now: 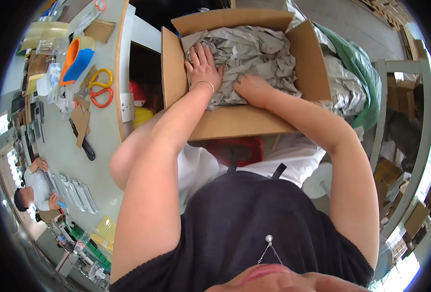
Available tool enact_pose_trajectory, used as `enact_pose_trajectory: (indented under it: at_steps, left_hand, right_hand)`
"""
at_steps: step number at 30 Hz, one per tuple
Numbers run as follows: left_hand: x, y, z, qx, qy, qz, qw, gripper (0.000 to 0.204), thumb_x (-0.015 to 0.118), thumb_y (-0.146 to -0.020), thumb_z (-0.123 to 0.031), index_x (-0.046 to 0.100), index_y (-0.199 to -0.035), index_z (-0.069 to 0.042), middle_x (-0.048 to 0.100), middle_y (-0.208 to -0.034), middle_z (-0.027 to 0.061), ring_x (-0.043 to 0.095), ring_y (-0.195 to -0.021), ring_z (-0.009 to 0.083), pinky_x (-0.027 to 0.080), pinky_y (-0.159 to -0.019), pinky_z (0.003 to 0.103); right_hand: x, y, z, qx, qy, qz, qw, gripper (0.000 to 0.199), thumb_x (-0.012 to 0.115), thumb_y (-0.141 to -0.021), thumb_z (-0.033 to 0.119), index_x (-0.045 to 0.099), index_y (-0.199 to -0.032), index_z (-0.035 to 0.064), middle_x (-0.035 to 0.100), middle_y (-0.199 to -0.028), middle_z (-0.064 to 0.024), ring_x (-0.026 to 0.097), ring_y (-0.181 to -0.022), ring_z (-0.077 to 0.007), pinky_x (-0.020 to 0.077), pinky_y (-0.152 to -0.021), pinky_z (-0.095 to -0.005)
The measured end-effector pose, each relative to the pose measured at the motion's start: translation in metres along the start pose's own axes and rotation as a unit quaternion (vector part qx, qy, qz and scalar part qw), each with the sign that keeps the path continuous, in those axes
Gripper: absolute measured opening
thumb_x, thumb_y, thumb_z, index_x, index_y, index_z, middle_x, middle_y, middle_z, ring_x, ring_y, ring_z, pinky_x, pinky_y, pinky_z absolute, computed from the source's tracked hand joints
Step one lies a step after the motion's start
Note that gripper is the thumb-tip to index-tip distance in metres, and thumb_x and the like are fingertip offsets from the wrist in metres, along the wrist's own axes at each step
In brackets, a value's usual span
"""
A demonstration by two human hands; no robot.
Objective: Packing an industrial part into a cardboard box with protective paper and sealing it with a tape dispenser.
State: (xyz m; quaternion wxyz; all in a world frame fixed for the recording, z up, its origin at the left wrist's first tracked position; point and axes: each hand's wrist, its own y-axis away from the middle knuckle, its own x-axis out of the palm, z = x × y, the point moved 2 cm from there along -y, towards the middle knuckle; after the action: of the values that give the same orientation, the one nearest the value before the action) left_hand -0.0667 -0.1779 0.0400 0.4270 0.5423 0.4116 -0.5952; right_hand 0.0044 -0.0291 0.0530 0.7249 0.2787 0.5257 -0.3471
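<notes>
An open brown cardboard box (239, 124) stands in front of me, filled with crumpled grey fabric (256, 53). My left hand (203, 65) lies flat, fingers spread, on the fabric at the box's left side; a thin bracelet circles its wrist. My right hand (251, 88) presses down on the fabric near the box's front wall, fingers curled into the cloth. Both forearms reach up from the lower edge. Neither hand lifts anything out.
A pale worktable (74, 151) at left carries orange-handled scissors (101, 87), an orange-and-blue tape dispenser (76, 59), cardboard scraps and a black-handled tool (85, 146). Another person (33, 187) works at its far end. A green bag (359, 65) of grey material sits right of the box, before shelving (405, 146).
</notes>
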Motion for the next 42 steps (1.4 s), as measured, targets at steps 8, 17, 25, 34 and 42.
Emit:
enact_pose_trajectory:
  at_steps: [8, 17, 25, 34, 42]
  left_hand:
    - [0.01, 0.001, 0.009, 0.004, -0.047, -0.005, 0.999, 0.074, 0.051, -0.083, -0.046, 0.027, -0.138, -0.002, 0.017, -0.146, 0.0164, 0.018, -0.133, 0.0363, 0.025, -0.101, 0.053]
    - [0.003, 0.001, -0.004, 0.055, -0.059, -0.106, 0.991, 0.073, 0.054, -0.082, -0.045, 0.03, -0.135, -0.001, 0.027, -0.141, 0.0173, 0.027, -0.129, 0.0349, 0.029, -0.098, 0.051]
    - [0.002, 0.003, 0.0, 0.041, -0.07, -0.092, 0.992, 0.072, 0.054, -0.082, -0.044, 0.029, -0.136, -0.002, 0.025, -0.143, 0.0164, 0.025, -0.13, 0.0334, 0.028, -0.098, 0.05]
    - [-0.006, 0.004, -0.003, 0.029, -0.044, -0.059, 0.997, 0.073, 0.059, -0.08, -0.039, 0.029, -0.135, -0.002, 0.024, -0.143, 0.0165, 0.022, -0.131, 0.0336, 0.025, -0.1, 0.048]
    - [-0.005, 0.002, -0.001, 0.028, 0.0, -0.045, 0.999, 0.072, 0.055, -0.083, -0.039, 0.026, -0.136, -0.001, 0.022, -0.143, 0.0177, 0.02, -0.131, 0.0349, 0.023, -0.101, 0.05]
  right_hand:
    - [-0.08, 0.065, 0.029, 0.061, -0.196, -0.108, 0.973, 0.023, 0.06, -0.077, 0.01, 0.06, -0.1, 0.0077, 0.059, -0.095, -0.0135, 0.056, -0.092, -0.0306, 0.0469, -0.078, -0.0396]
    - [0.058, 0.228, 0.068, 0.305, -0.258, -0.088, 0.913, 0.064, 0.063, -0.077, 0.022, 0.037, -0.135, 0.0204, 0.044, -0.126, -0.0185, 0.05, -0.108, -0.0357, 0.0444, -0.086, -0.0445]
    - [0.027, 0.277, -0.124, 0.629, 0.081, -0.126, 0.762, 0.082, 0.066, -0.069, 0.034, 0.027, -0.14, 0.0218, 0.029, -0.143, -0.0109, 0.042, -0.115, -0.0406, 0.0391, -0.091, -0.0526]
    - [0.064, 0.304, -0.172, 0.538, -0.055, 0.091, 0.836, 0.039, 0.061, -0.076, 0.035, 0.061, -0.102, 0.0061, 0.065, -0.093, -0.014, 0.062, -0.083, -0.0312, 0.0492, -0.07, -0.0404]
    - [-0.052, 0.131, -0.123, 0.159, -0.628, -0.368, 0.667, 0.053, 0.035, -0.097, 0.027, 0.021, -0.14, 0.0009, 0.027, -0.144, -0.0108, 0.027, -0.132, -0.0203, 0.0222, -0.107, -0.031]
